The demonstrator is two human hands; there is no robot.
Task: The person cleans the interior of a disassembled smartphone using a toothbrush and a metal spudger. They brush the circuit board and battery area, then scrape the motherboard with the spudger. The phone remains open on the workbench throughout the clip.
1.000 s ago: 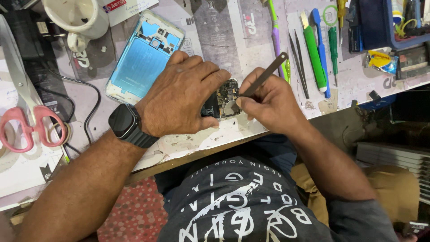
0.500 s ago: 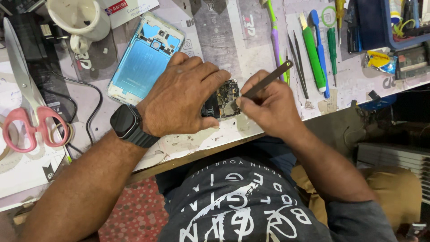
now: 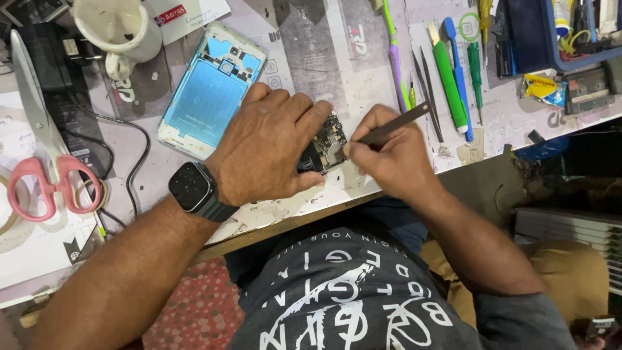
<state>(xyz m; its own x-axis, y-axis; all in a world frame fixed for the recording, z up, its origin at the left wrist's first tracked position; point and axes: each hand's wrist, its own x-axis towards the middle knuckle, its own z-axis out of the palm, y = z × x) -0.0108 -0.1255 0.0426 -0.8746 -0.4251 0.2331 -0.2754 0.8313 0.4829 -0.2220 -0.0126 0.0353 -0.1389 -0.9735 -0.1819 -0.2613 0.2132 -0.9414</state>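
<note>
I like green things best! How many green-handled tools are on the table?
3. A thick green tool lies right of the tweezers, a thin green screwdriver lies right of the blue tool, and a green-and-purple one lies further left. Others may hide in the blue tray.

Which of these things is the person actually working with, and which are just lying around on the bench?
In use: left hand pressing down the small circuit board; right hand holding the tweezers to it.

Lying about: opened phone, pink scissors, white mug, green screwdriver, blue tray.
</note>
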